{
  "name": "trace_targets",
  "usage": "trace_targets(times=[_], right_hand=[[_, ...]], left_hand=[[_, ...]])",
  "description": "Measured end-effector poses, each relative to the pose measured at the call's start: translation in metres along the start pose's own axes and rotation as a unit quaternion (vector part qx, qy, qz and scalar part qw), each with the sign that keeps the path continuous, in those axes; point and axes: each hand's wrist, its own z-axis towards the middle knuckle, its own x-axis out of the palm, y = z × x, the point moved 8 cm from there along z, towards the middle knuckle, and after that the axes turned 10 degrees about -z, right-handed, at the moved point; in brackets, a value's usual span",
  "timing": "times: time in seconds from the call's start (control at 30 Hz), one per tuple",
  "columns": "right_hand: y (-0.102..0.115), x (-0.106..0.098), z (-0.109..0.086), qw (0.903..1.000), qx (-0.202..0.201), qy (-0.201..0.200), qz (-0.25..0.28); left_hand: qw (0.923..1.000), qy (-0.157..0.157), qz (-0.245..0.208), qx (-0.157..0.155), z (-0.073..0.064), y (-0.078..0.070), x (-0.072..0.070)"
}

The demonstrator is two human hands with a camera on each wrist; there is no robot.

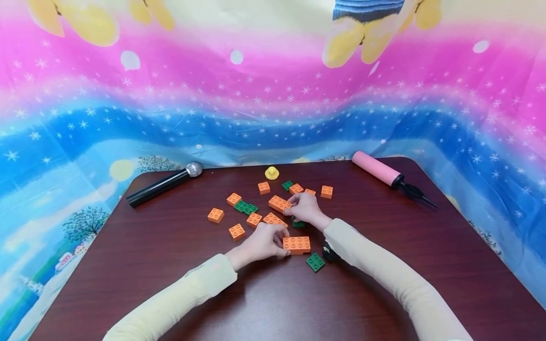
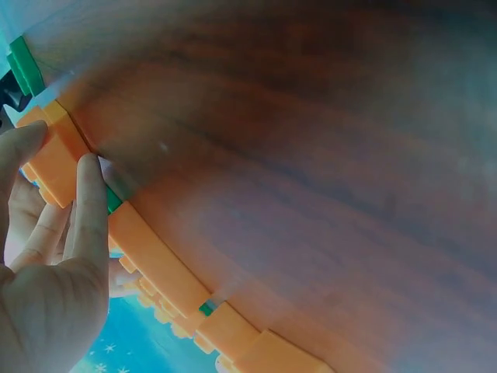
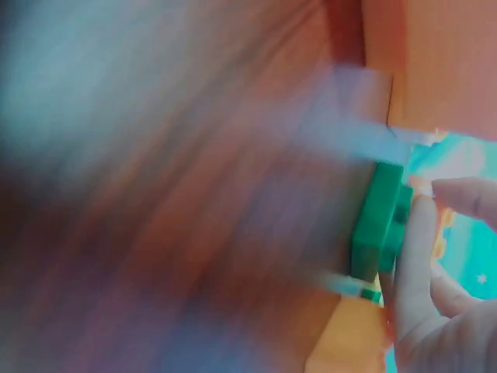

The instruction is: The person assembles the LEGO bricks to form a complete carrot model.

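Note:
My left hand (image 1: 264, 241) pinches the left end of an orange building brick (image 1: 296, 244) with two rows of studs, near the middle of the table. The left wrist view shows thumb and fingers on the same orange brick (image 2: 58, 159). Farther back, my right hand (image 1: 308, 208) has its thumb and forefinger at the right end of another long orange brick (image 1: 279, 203); its far fingers are partly hidden. Under the right hand lies a green brick (image 1: 297, 222), seen close up in the right wrist view (image 3: 378, 221). A third long orange brick (image 1: 274, 219) lies between the hands.
Several small orange bricks (image 1: 215, 215) and green bricks (image 1: 315, 262) lie scattered around. A yellow rubber duck (image 1: 271, 173) sits at the back. A microphone (image 1: 164, 184) lies back left, a pink hand pump (image 1: 377, 169) back right. Some black object (image 1: 329, 252) is partly under the right sleeve.

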Motion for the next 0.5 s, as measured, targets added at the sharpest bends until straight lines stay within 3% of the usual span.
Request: trace_targets(times=[0.27, 0.5], right_hand=[[-0.008, -0.022, -0.018, 0.9969, -0.043, 0.012, 0.065], [-0.035, -0.038, -0.041, 0.9861, -0.051, 0.042, 0.153]], left_hand=[[1.0, -0.003, 0.0, -0.002, 0.001, 0.001, 0.001], [0.9998, -0.007, 0.014, 0.014, 0.0, -0.001, 0.001]])
